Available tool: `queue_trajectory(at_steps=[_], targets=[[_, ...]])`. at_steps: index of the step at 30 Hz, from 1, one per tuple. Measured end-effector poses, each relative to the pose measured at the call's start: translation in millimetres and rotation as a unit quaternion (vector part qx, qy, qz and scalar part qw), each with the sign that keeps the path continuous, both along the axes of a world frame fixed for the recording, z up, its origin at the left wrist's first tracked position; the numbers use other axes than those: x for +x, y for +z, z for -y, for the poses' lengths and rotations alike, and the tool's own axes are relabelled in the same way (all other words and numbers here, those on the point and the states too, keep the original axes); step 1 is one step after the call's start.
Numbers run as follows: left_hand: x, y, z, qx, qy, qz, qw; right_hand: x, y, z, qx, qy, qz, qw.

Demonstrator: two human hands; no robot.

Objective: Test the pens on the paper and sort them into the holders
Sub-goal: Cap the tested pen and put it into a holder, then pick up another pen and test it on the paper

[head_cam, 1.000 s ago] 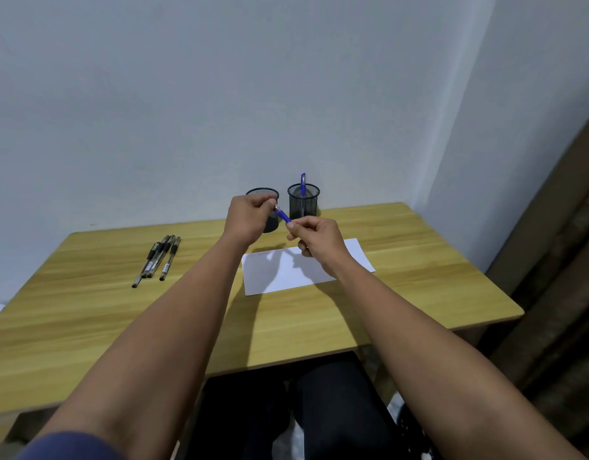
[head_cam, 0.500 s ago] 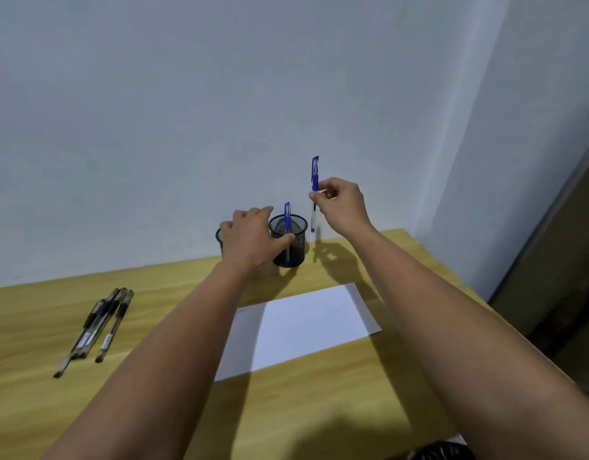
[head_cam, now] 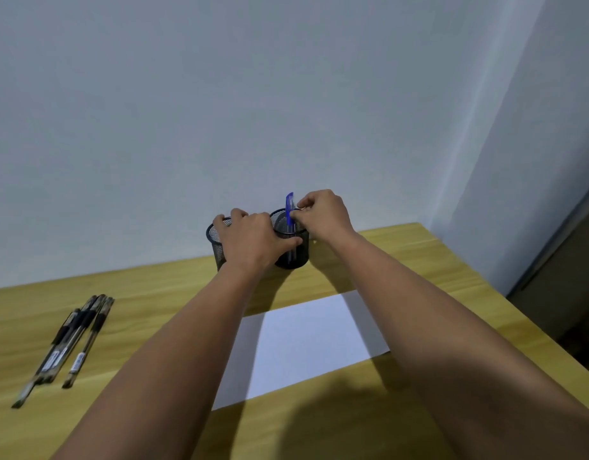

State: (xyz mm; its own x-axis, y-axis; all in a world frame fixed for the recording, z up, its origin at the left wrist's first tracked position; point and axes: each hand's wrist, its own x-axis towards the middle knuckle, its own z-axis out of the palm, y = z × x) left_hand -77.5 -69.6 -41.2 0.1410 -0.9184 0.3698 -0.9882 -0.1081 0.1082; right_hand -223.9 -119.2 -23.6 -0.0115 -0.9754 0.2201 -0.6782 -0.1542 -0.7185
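Two black mesh holders stand at the table's back edge, by the wall. My left hand (head_cam: 250, 242) lies across the left holder (head_cam: 214, 239), and its thumb curls round the front of the right holder (head_cam: 294, 257). A blue pen (head_cam: 289, 209) stands upright in the right holder, its cap above the rim. My right hand (head_cam: 323, 215) is at that rim with curled fingertips pinching the pen's top. A white sheet of paper (head_cam: 313, 340) lies on the table between my forearms. Several black pens (head_cam: 70, 340) lie side by side on the left.
The wooden table (head_cam: 147, 293) meets a grey-white wall at the back. Its right edge (head_cam: 505, 293) drops off beside a dark brown panel at the far right. More blue shows through the right holder's mesh.
My right hand has carried the blue pen from above the paper up and down into the right holder. My left hand moved to the holders and stayed there. The camera has tilted upward.
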Motion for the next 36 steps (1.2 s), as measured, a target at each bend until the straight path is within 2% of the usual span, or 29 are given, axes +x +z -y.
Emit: queue_trajectory(at_steps=[9, 16, 24, 30, 36], targets=[[11.9, 9.0, -21.6, 0.005, -0.014, 0.002, 1.000, -0.2, 22.6, -32.5, -0.060, -0.011, 0.027, 0.998], [80.7, 28.4, -90.4, -0.044, 0.002, -0.041, 0.998, 50.9, 44.2, -90.2, -0.074, 0.046, 0.054, 0.995], [200.7, 2.4, -151.7, 0.071, 0.043, -0.069, 0.994, 145.0, 9.6, -139.5, 0.007, 0.189, -0.015, 0.982], [256.8, -33.0, -167.8, 0.153, 0.006, -0.009, 0.988, 199.4, -36.5, -151.8, 0.068, 0.252, -0.046, 0.964], [263.0, -44.3, -162.6, 0.127, -0.040, 0.002, 0.991, 223.4, -63.3, -156.7, 0.102, 0.258, -0.061, 0.959]])
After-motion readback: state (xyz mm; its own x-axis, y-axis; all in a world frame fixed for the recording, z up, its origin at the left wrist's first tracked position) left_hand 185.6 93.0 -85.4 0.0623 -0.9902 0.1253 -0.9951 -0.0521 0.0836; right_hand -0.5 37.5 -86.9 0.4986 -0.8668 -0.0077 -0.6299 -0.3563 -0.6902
